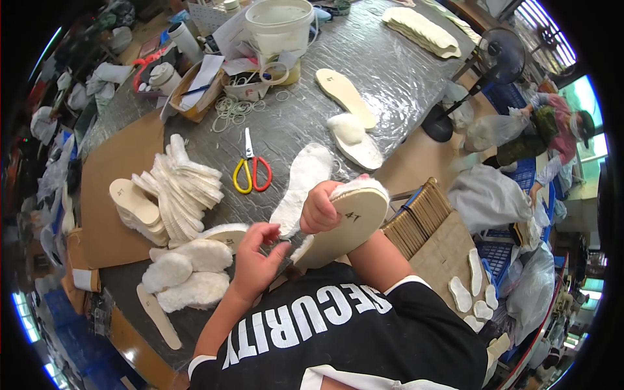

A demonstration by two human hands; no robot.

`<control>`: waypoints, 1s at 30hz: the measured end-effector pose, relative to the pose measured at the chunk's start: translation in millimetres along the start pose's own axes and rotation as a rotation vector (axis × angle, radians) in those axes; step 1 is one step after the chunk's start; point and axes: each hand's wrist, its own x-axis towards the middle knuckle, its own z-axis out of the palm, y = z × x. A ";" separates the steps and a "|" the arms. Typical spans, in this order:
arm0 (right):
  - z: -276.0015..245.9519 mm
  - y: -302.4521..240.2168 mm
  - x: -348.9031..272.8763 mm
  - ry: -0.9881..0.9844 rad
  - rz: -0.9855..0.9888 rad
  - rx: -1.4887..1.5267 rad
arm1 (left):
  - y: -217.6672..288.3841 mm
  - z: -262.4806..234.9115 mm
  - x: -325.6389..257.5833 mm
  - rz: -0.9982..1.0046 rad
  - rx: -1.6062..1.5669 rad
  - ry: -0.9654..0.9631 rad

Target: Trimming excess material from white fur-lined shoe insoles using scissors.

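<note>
My right hand is wrapped round a fluffy white slipper, its smooth beige sole turned up and white pile showing along the edges. Just to the left, my left hand is apart from the slipper, fingers loosely bent and thumb spread, with nothing visible in it. A flat white fleece insole lies on the table behind both hands. Beyond it rest a beige sole and a slipper with a fluffy upper. Scissors with one yellow and one red handle lie left of the fleece insole.
At the left are a stack of fleece pieces, beige soles and several fluffy slippers. A white bucket, an open box and rubber bands stand farther back. Right are a fan and another person.
</note>
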 end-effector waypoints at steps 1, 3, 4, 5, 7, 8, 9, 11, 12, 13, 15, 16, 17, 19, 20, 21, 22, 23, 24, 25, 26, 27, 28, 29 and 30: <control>3.6 2.0 -0.1 0.075 0.029 -0.013 | 2.1 -4.0 3.8 0.022 -0.076 0.063; 2.1 5.0 -0.6 0.096 0.071 -0.001 | 13.6 -12.0 11.6 0.057 -0.208 0.149; 1.6 7.0 0.5 0.122 0.108 -0.003 | 17.9 -15.2 14.8 0.051 -0.201 0.161; 1.2 9.5 2.0 0.116 0.114 0.007 | 20.8 -17.7 17.4 0.113 -0.226 0.164; 0.0 15.0 4.4 0.085 0.100 0.101 | 24.8 -19.5 19.0 0.175 -0.250 0.153; 0.1 17.1 4.8 0.072 0.094 0.147 | 25.2 -17.3 18.8 0.170 -0.248 0.164; 4.8 18.0 4.2 0.135 0.102 0.136 | 25.6 -14.2 18.7 0.170 -0.272 0.159; 12.3 19.0 10.4 0.174 0.095 0.194 | 20.4 -11.4 16.5 0.174 -0.266 0.148; 13.7 20.0 12.1 0.215 0.081 0.244 | 18.2 -10.0 15.2 0.170 -0.266 0.154; 8.3 22.2 11.0 0.160 0.070 0.270 | 17.3 -7.9 14.3 0.131 -0.269 0.163; 6.4 23.5 10.1 0.146 0.061 0.294 | 12.6 -6.3 11.7 0.031 -0.225 0.138; 6.0 24.1 10.5 0.131 0.050 0.316 | 8.5 -5.5 10.4 0.029 -0.227 0.140; 5.6 24.9 11.5 0.132 0.052 0.317 | 4.4 -4.6 9.1 -0.049 -0.160 -0.013; 4.2 26.4 14.0 0.124 0.009 0.359 | 6.1 -4.1 5.9 -0.280 -0.064 -0.311; 1.6 26.1 15.1 0.124 0.009 0.362 | 5.5 -2.5 2.9 -0.283 -0.064 -0.310; -2.8 25.6 16.3 0.200 -0.003 0.290 | 4.2 -0.9 -0.9 -0.261 -0.047 -0.310; -6.6 26.3 16.0 0.277 -0.018 0.217 | 3.8 -0.2 -4.1 -0.239 -0.030 -0.312; -14.5 27.6 9.2 0.422 -0.081 0.291 | 7.8 -2.1 -4.9 -0.187 -0.042 -0.230; -16.0 23.8 1.4 0.425 -0.082 0.296 | 6.9 -5.2 -5.3 -0.192 -0.041 -0.231; -17.6 18.3 -7.3 0.578 -0.125 0.238 | 3.5 -11.2 -6.2 -0.172 0.025 -0.191; -19.8 13.3 -14.9 0.729 -0.166 0.177 | 1.0 -16.3 -7.1 -0.151 0.094 -0.149; -23.1 12.2 -22.0 0.726 -0.161 0.186 | -1.3 -19.7 -9.1 -0.136 0.114 -0.120; -25.0 11.8 -29.1 0.694 -0.175 0.114 | -1.2 -21.9 -10.5 -0.143 0.117 -0.116; -26.4 10.9 -34.9 0.661 -0.189 0.042 | 0.1 -24.3 -11.8 -0.152 0.154 -0.095; -27.2 7.5 -39.6 0.661 -0.186 0.050 | 1.5 -26.3 -12.8 -0.161 0.191 -0.076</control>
